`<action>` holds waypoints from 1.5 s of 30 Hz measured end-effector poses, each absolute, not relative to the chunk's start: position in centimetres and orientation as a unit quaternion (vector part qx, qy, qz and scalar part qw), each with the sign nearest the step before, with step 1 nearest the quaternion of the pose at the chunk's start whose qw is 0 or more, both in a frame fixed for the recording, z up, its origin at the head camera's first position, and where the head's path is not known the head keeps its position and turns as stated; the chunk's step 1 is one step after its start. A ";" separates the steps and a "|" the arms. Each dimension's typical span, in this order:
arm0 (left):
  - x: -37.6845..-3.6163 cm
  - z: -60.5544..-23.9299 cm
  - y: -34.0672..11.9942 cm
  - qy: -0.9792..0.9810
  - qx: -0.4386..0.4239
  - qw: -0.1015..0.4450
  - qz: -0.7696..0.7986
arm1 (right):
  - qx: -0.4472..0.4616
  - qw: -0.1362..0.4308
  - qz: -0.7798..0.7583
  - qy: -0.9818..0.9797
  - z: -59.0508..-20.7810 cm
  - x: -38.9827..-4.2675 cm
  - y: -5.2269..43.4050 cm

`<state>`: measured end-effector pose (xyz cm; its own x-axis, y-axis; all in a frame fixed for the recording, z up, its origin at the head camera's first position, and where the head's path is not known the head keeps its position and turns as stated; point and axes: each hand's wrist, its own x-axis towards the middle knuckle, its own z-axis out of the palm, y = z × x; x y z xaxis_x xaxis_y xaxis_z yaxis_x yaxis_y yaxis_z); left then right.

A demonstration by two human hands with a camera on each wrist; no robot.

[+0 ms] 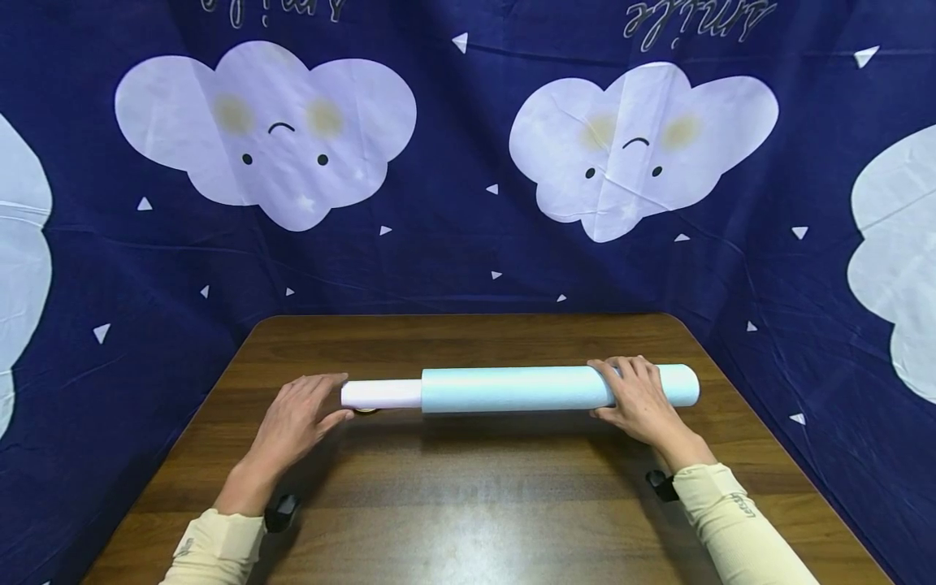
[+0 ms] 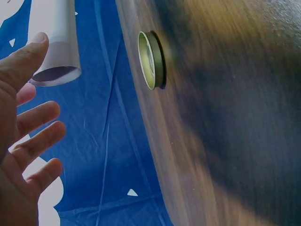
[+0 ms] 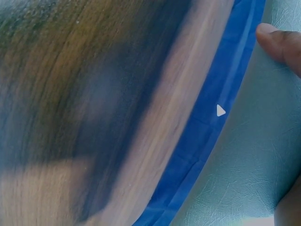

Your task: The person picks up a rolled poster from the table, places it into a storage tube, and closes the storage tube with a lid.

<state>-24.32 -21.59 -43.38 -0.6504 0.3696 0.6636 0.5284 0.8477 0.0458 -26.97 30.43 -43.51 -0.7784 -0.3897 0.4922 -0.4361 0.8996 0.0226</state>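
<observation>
A long light-blue tube (image 1: 512, 390) lies sideways across the view, with a narrower white tube (image 1: 380, 394) sticking out of its left end. My right hand (image 1: 638, 398) grips the blue tube near its right end; in the right wrist view its thumb (image 3: 277, 43) curves over the tube's side. At the white tube's hollow end is my left hand (image 1: 294, 414), fingers spread and relaxed. The left wrist view shows the thumb (image 2: 37, 49) overlapping the white tube beside its open mouth. A shallow gold ring-shaped lid (image 2: 153, 60) sits on the table below that end.
The brown wooden table (image 1: 468, 487) has a glossy surface carrying the shadows of the arms and tubes. Behind and around it hangs a dark-blue cloth (image 1: 453, 260) printed with white clouds and small triangles.
</observation>
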 end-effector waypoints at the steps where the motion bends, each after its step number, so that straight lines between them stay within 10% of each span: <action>1: -24.3 -43.4 -21.6 -0.901 -0.249 0.335 -0.121 | 0.219 0.250 0.047 -0.942 -43.5 -26.9 30.4; 45: -24.4 -44.7 -21.5 -0.905 -0.183 0.269 -0.275 | 0.215 0.242 0.055 -0.944 -43.2 -26.6 30.6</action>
<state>-24.35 -21.51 -44.65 -0.7885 0.1835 0.5870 0.4794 0.7812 0.3998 -26.56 30.56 -43.25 -0.7899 -0.3806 0.4808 -0.4334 0.9012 0.0013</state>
